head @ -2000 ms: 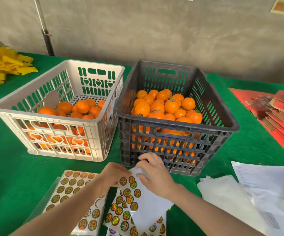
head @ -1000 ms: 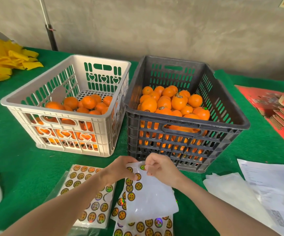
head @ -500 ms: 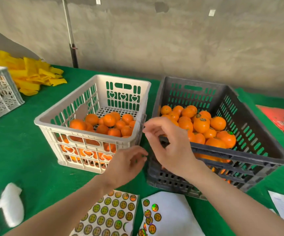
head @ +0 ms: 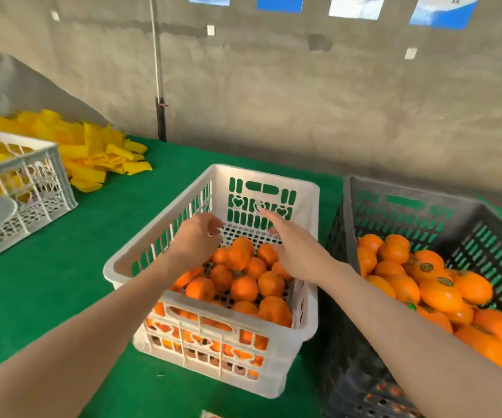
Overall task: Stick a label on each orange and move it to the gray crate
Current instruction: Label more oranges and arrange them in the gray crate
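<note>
head view, gray crate (head: 409, 206) cut off right

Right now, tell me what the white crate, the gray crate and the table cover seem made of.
White crate: moulded plastic, smooth, faintly glossy; slotted walls with heart cutouts. Gray crate: probably plastic too, duller, likewise slotted. Table cover: seemingly felt-like green cloth, matte, no glare.

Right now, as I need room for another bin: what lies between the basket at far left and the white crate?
Only bare green cloth between basket and white crate, per the head view; the yellow pile sits farther back.
</note>
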`<state>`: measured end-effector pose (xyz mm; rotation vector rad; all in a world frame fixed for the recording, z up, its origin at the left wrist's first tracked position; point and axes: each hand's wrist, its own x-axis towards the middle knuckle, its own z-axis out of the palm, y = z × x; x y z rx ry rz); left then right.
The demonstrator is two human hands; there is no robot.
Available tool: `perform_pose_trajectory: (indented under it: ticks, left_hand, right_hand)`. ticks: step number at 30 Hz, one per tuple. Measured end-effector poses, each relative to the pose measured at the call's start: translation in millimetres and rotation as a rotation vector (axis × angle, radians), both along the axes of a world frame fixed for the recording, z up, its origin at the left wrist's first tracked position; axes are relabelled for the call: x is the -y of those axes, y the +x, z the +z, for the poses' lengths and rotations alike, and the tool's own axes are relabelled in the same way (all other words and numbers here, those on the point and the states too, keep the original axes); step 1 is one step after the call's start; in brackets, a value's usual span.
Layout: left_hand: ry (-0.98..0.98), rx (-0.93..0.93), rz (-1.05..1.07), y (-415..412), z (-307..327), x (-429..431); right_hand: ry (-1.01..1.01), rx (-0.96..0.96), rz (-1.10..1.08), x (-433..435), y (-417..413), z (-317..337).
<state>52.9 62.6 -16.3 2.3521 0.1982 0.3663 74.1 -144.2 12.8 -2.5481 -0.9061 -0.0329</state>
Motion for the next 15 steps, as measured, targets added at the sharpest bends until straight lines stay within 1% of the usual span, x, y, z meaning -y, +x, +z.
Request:
perform_pose_trajectory:
  ticks: [2, 5, 7, 10, 11, 13, 15]
  left_hand:
    - [0.168, -0.170, -0.102, 31.7, -8.5, 4.5]
    - [0.434, -0.377, -0.242, 70.6, -24.8, 19.0]
    - [0.508, -0.521, -0.282, 85.7, -34.3, 29.1]
    - [0.532, -0.733, -0.265, 98.3, -48.3, 37.8]
    - [0.504, -0.760, -0.233, 100.6, -52.8, 39.1]
    - [0.426, -0.764, -0.185, 104.3, -58.7, 40.3]
    - [0.327, -0.721, -0.151, 105.4, -58.4, 39.1]
  right_hand:
    - [-0.005, -0.038, -0.020, 5.4, 7.9, -6.4]
    - [-0.041, -0.078, -0.038, 10.0, 17.2, -12.3]
    - [-0.051, -0.079, -0.038, 10.6, 21.4, -16.6]
    - [-0.043, -0.081, -0.030, 12.5, 26.2, -20.4]
    - [-0.041, -0.082, -0.028, 13.5, 27.5, -21.1]
    - [-0.036, -0.079, -0.028, 15.0, 29.0, -22.3]
    - [-0.018, -0.061, -0.039, 15.0, 28.3, -22.3]
